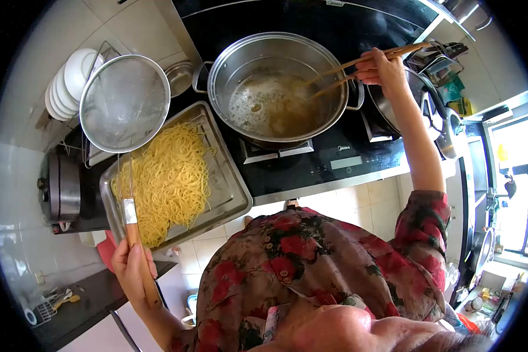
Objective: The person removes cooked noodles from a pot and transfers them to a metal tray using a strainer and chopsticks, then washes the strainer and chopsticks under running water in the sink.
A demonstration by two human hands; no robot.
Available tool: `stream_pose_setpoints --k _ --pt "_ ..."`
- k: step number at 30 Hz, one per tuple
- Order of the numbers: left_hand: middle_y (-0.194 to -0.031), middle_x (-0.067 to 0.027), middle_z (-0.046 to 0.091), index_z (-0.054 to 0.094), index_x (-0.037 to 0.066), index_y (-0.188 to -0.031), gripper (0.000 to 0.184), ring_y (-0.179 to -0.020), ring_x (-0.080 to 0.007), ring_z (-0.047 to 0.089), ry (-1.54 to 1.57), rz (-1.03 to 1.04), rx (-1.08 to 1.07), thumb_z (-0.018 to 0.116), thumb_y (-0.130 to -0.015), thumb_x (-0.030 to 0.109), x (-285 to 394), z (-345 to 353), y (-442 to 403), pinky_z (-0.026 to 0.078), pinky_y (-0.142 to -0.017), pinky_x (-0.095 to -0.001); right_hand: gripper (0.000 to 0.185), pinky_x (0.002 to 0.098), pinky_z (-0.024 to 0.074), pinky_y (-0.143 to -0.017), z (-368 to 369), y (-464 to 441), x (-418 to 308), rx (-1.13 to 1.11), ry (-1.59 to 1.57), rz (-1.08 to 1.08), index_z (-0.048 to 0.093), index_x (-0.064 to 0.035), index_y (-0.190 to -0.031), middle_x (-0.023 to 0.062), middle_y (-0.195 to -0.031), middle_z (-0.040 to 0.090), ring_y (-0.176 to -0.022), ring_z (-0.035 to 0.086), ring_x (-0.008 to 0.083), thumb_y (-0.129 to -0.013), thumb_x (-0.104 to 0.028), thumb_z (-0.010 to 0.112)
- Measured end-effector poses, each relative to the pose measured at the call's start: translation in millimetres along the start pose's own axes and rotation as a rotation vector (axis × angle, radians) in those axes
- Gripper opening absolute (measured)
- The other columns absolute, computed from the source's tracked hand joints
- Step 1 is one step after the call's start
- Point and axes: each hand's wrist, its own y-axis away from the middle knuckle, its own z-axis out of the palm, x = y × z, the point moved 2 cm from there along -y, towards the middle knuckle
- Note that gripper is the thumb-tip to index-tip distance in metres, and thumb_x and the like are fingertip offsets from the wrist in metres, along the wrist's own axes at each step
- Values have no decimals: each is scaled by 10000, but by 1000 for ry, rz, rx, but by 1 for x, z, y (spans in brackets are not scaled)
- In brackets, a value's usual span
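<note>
My left hand (132, 267) is wrapped round the wooden handle of a round mesh strainer (125, 102). The strainer is held up over the far left end of a metal tray (232, 196), and its mesh looks bare. Yellow noodles (173, 179) lie heaped in that tray. In my right hand (384, 71) is a pair of long wooden chopsticks (340, 69), their tips down in a large steel pot (217, 88). Foamy, brownish liquid (270, 102) fills the pot's lower part. Whether anything lies under the foam is hidden.
The pot stands on a black gas stove (311, 161). A lidded pan (413, 100) sits to its right, under my forearm. White plates (67, 88) lean in a rack at the left, near a small metal bowl (180, 76). A dark cooker (61, 188) stands at the far left.
</note>
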Motion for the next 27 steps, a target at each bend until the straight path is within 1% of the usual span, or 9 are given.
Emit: stream_pose_setpoints --k 3,6,7,9,11,14,15,16,27 --pt "-1049 -44 420 530 -62 -1180 344 -635 -67 499 -1 -15 19 538 -902 140 -3 0 -4 374 -406 -172 336 292 589 -558 4 -8 13 2 -38 -19 633 27 -994 165 -813 692 -663 696 229 -963 -265 469" --pt "-980 -63 474 523 -47 -1184 338 -607 -69 504 0 -17 -22 540 -904 142 -8 -5 -11 373 -388 -179 332 311 601 -609 22 -1 20 -98 -122 -38 613 62 -1005 188 -868 679 -732 700 265 -965 -245 491" --pt "-913 -68 503 518 -39 -1189 340 -579 -73 503 23 -8 -65 542 -904 146 -12 -8 -13 371 -383 -180 327 330 606 -616 28 0 23 -144 -171 -59 595 86 -998 205 -891 667 -754 697 293 -964 -225 497" --pt "-847 -74 533 513 -31 -1193 342 -552 -76 502 47 0 -105 543 -905 150 -13 -8 -15 369 -379 -181 341 329 606 -642 33 6 24 -176 -158 -69 598 92 -1021 202 -926 662 -786 696 283 -963 -232 509" --pt "-728 -73 551 509 -17 -1197 349 -513 -83 491 33 -30 -92 549 -904 167 -10 -7 -16 370 -377 -185 340 322 603 -652 38 20 17 -171 -119 -179 596 96 -1035 199 -933 664 -780 698 266 -968 -225 504" --pt "-732 -81 559 516 -14 -1190 348 -478 -88 474 34 -24 14 553 -906 183 -8 -3 -12 371 -380 -188 333 307 599 -690 33 33 17 -173 -110 -166 592 97 -1055 207 -954 664 -799 698 256 -973 -212 497" --pt "-732 -81 559 516 -14 -1190 348 -478 -88 474 35 -23 15 553 -906 183 -8 -5 -13 371 -380 -188 332 304 597 -703 31 37 16 -158 -100 -164 591 98 -1060 210 -961 664 -806 698 256 -974 -208 495" --pt "-724 -82 555 511 -18 -1192 354 -471 -89 468 44 -22 -27 552 -906 186 -8 -7 -14 371 -383 -190 326 299 594 -721 28 40 20 -175 -130 -155 634 34 -1069 187 -972 682 -838 703 245 -976 -252 509" --pt "-678 -79 519 488 -63 -1159 349 -410 -91 425 58 27 -46 534 -908 174 -10 -8 -12 330 -345 -196 295 319 583 -763 18 80 26 -284 -134 -246 643 -3 -1109 168 -987 683 -875 696 247 -968 -236 530"
